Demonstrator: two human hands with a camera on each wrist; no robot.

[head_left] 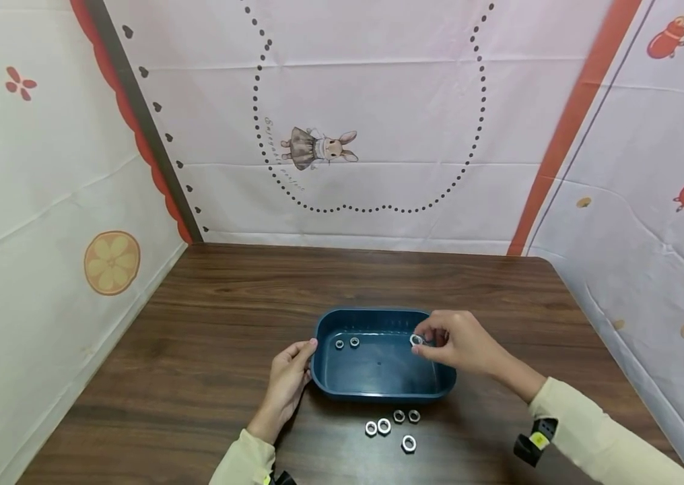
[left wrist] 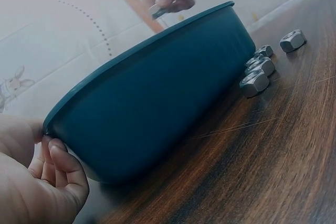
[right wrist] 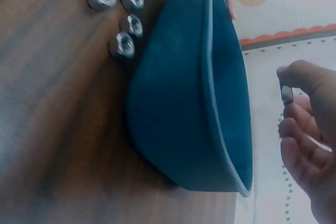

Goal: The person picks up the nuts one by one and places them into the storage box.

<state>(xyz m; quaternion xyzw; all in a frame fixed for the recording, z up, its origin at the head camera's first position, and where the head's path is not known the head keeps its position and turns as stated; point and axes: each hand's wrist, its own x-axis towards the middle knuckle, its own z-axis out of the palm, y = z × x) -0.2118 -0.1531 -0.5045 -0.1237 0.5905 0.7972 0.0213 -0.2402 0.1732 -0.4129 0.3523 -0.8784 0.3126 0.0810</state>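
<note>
A dark blue plastic basin [head_left: 378, 387] stands on the table, with two small hex nuts [head_left: 355, 342] lying on its floor at the left. My left hand [head_left: 287, 377] pinches the basin's left rim between thumb and fingers, as the left wrist view also shows. Above the basin's right part, my right hand [head_left: 460, 342] holds a larger hex nut [head_left: 416, 339] between thumb and fingertips. In the right wrist view that nut [right wrist: 286, 93] is seen edge-on, apart from the basin's rim. Several loose metal nuts [head_left: 384, 426] lie on the table in front of the basin.
The brown wood-grain table [head_left: 209, 350] reaches back to a printed cloth [head_left: 378, 135] hung behind it. Similar cloth stands at the left and right sides. Dark straps with yellow marks [head_left: 538, 439] sit on the wrists.
</note>
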